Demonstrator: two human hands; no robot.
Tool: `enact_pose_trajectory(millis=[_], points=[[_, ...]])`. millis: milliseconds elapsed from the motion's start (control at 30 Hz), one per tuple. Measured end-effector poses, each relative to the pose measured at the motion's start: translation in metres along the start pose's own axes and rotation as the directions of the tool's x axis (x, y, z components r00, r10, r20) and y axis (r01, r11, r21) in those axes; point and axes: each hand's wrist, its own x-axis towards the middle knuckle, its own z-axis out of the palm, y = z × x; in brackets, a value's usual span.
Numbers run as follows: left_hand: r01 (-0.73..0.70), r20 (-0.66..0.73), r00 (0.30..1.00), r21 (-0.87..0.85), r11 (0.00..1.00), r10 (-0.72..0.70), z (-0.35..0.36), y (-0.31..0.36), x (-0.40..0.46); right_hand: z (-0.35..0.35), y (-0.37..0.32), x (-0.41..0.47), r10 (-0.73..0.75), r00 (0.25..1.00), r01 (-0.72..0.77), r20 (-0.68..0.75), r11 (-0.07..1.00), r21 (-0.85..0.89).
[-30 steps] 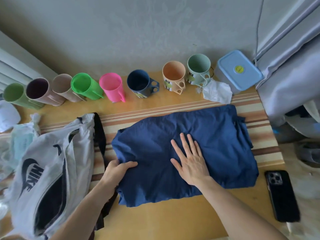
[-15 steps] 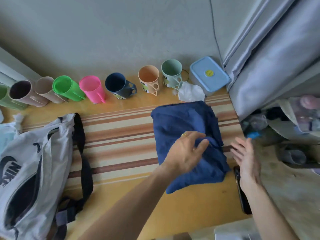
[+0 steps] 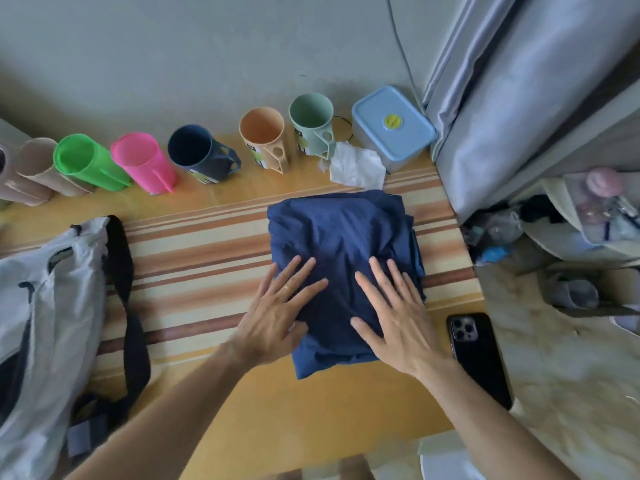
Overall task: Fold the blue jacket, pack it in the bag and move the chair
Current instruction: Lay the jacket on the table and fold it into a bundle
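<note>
The blue jacket (image 3: pixel 341 237) lies folded into a narrow stack on the striped table (image 3: pixel 194 258), right of centre. My left hand (image 3: pixel 280 313) rests flat on its near left part, fingers spread. My right hand (image 3: pixel 394 317) presses flat on its near right part, fingers apart too. Neither hand grips anything. The white bag (image 3: pixel 45 306) with a dark strap (image 3: pixel 128 299) lies at the left edge of the table, its opening dark. No chair is clearly visible.
Several coloured mugs (image 3: pixel 138 164) line the back of the table by the wall, with a blue lidded box (image 3: pixel 393 128) and a crumpled tissue (image 3: pixel 356 166). A black phone (image 3: pixel 476 355) lies just right of the jacket. Grey curtain (image 3: pixel 519 81) and clutter fill the right.
The jacket went from a wide sheet to a narrow fold on the right. My left hand let go of its edge, and both hands now lie flat on top.
</note>
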Motion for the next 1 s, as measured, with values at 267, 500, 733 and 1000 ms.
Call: enact_pose_trajectory(millis=[267,500,733,1000], points=[[-0.200,0.157,0.972,0.180,0.963,0.172,0.027,-0.004,-0.025,-0.028,-0.002,0.017,-0.255,0.944,0.245,0.208,0.967,0.073],[-0.060,0.080,0.994,-0.202,0.978,0.078,0.003,0.003,-0.063,-0.028,0.007,0.029,-0.157,0.947,0.158,0.281,0.987,0.019],[0.485,0.289,0.839,-0.781,0.393,-0.461,-0.020,-0.001,-0.099,-0.027,-0.009,-0.027,-0.142,0.793,-0.332,0.593,0.716,0.614],[0.693,0.155,0.430,-0.688,0.215,-0.889,-0.021,0.001,-0.024,-0.023,-0.021,0.012,0.235,0.899,-0.432,0.371,0.620,0.655]])
